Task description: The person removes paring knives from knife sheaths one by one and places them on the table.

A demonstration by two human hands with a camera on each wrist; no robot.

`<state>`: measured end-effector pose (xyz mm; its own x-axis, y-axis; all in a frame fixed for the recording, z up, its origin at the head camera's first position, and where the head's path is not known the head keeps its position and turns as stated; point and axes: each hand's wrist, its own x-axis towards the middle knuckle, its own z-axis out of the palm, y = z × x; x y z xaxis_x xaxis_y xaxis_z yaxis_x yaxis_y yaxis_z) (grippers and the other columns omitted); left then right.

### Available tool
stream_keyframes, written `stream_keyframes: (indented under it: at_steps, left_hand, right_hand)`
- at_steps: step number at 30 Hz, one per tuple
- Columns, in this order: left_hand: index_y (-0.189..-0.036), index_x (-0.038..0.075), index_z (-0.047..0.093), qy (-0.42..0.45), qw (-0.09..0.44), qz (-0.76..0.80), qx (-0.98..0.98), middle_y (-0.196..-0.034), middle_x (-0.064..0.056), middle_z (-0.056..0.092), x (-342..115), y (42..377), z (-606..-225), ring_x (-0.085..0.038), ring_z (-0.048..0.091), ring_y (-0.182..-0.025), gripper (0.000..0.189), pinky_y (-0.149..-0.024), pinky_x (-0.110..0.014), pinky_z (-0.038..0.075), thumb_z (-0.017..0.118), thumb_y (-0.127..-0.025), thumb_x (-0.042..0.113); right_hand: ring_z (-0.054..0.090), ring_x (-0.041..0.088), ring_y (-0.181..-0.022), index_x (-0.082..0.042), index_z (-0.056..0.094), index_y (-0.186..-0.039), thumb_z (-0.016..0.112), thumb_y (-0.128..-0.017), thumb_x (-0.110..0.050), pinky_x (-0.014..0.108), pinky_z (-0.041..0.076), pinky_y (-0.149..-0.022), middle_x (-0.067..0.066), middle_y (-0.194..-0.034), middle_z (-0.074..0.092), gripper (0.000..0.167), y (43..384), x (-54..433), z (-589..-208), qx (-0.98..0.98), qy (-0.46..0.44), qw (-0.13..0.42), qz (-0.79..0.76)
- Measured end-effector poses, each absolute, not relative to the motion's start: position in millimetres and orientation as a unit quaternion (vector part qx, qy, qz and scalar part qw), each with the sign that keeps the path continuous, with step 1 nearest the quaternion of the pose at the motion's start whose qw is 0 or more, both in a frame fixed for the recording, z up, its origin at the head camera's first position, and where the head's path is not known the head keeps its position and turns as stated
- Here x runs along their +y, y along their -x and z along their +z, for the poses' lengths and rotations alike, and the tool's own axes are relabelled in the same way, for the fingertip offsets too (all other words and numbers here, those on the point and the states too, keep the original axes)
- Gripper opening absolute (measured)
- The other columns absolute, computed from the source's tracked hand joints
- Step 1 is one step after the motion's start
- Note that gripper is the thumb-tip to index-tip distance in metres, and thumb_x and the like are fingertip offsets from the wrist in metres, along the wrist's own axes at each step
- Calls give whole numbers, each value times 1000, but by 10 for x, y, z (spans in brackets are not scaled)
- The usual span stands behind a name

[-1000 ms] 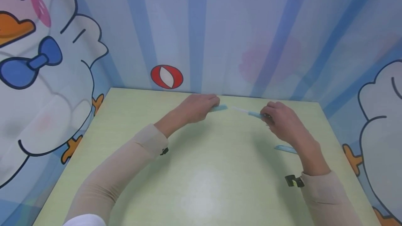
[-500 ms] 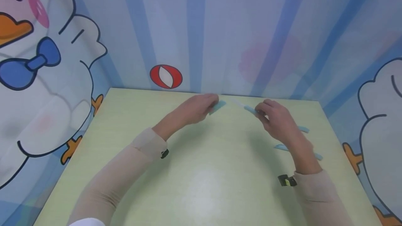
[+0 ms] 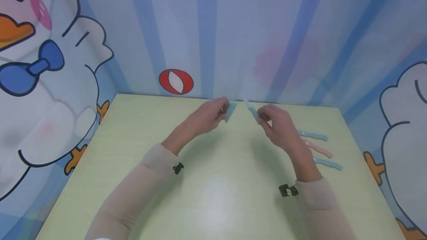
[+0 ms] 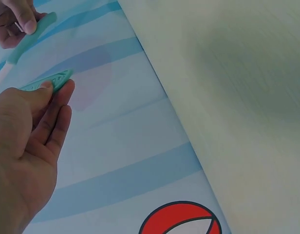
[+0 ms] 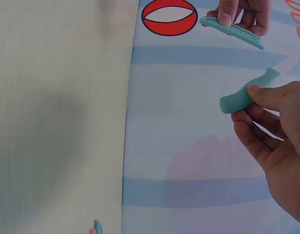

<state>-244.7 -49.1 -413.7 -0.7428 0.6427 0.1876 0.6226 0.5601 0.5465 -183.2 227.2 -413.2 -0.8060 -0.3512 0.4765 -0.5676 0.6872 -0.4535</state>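
Observation:
My left hand [image 3: 210, 116] pinches a flat teal knife sheath [image 3: 230, 112] between thumb and fingers, above the back of the table. Raised lettering shows on the sheath [image 5: 237, 34] in the right wrist view. To its right, my right hand [image 3: 278, 126] pinches a small knife by its wavy teal handle [image 5: 236, 101]. The knife's pale blade [image 3: 245, 102] is bare and points toward the back wall, a short gap away from the sheath. In the left wrist view, the sheath [image 4: 60, 80] lies between my thumb and fingertips, with the knife handle [image 4: 35, 36] beyond it.
On the table [image 3: 213, 180], right of my right hand, lie a blue handle [image 3: 313, 135], a pink handle [image 3: 321, 149] and another blue handle [image 3: 328, 163], partly hidden by my wrist. A printed wall [image 3: 227, 40] stands along the back edge.
My right hand has moved left, turning the knife so its blade points more toward the wall. The left hand has tilted the sheath more upright. More of the handles on the table show.

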Motion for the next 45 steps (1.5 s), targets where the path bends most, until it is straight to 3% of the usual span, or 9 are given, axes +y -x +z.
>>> stream_keyframes:
  at_steps: [12,19,24,31,45]
  left_hand:
    - [-124,8,57,-334,14,344,878,-108,-3,65,-537,2419,-4252,-16,67,-98,26,-81,-28,58,71,-103,11]
    - [-130,6,59,-296,44,371,879,-108,-2,67,-555,2360,-4253,-17,67,-99,31,-87,-31,59,71,-103,14]
    - [-132,7,59,-271,55,393,877,-107,-2,69,-569,2335,-4294,-17,67,-98,32,-88,-32,59,71,-103,14]
    - [-132,4,59,-267,42,420,866,-104,-2,69,-511,2332,-4417,-16,67,-94,31,-82,-31,59,69,-104,14]
    - [-129,2,59,-230,26,461,856,-97,-3,69,-289,2300,-4632,-16,69,-86,28,-77,-32,59,68,-104,9]
  right_hand:
    - [72,24,-81,0,69,-109,74,-98,-1,45,59,-76,10,-94,73,12,1889,2033,-4371,-866,-219,196,406]
    - [75,25,-85,-2,73,-109,76,-99,-8,44,62,-82,9,-96,75,13,1899,1871,-4467,-849,-182,159,470]
    - [74,24,-85,-2,74,-109,77,-98,-10,34,61,-79,9,-98,76,14,1905,1795,-4509,-842,-167,144,493]
    - [73,22,-85,-3,74,-110,77,-99,-14,27,58,-76,8,-99,76,16,1920,1780,-4553,-842,-141,118,507]
    - [73,33,-88,4,73,-114,76,-99,-14,24,59,-76,21,-103,75,23,1972,1829,-4638,-817,-94,62,566]
